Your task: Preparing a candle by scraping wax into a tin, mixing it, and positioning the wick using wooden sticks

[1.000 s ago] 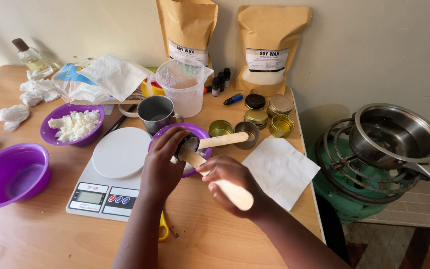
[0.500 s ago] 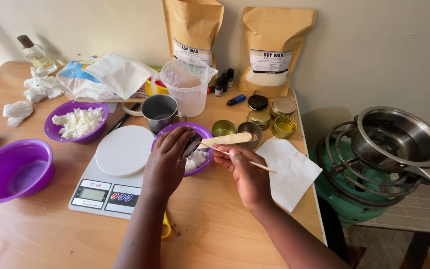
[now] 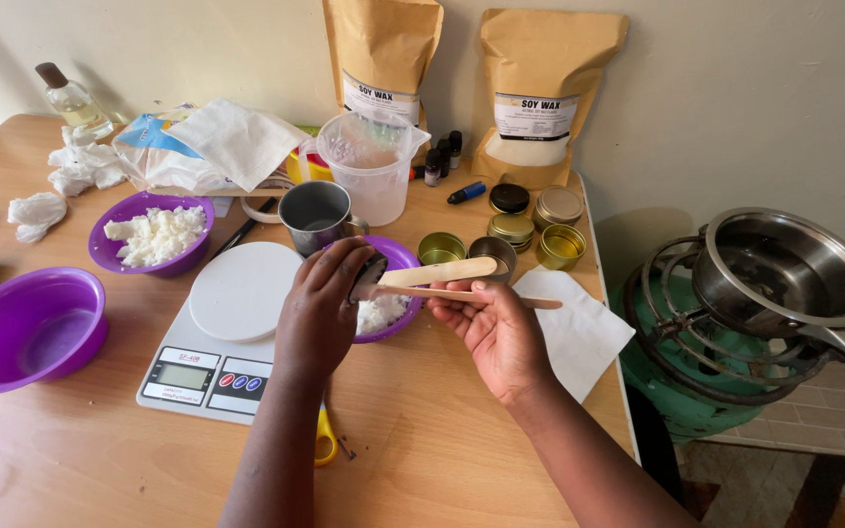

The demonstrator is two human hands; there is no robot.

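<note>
I held a small dark tin point(image 3: 368, 277) in my left hand point(image 3: 320, 311), fingers curled over its near side, tilted above the purple bowl of white wax flakes point(image 3: 388, 315) that sat on the table just right of the kitchen scale point(image 3: 222, 337). My right hand point(image 3: 494, 332) lay to the right of the tin, palm up, and gripped two wooden sticks: a broad flat one point(image 3: 440, 272) on top and a thinner one point(image 3: 486, 294) beneath it, pinched between thumb and fingertips. Both sticks ran with their long axes nearly left to right, roughly parallel to the table's far edge, their left ends meeting the tin at its mouth and the thin one's free end projecting rightward over the white paper napkin point(image 3: 571, 328). The tin therefore lay directly left of my right grip, along the line of the sticks, and my left hand was the nearer hand to it, already closed on it. Whether the stick tips were inside the tin or only against its rim, I could not tell; my left fingers hid that. My left forearm came up from the near edge almost straight, wrist bent forward; my right forearm came in from the near right corner at a slant. A metal cup point(image 3: 315, 215) stood just beyond the bowl, toward the far edge.
</note>
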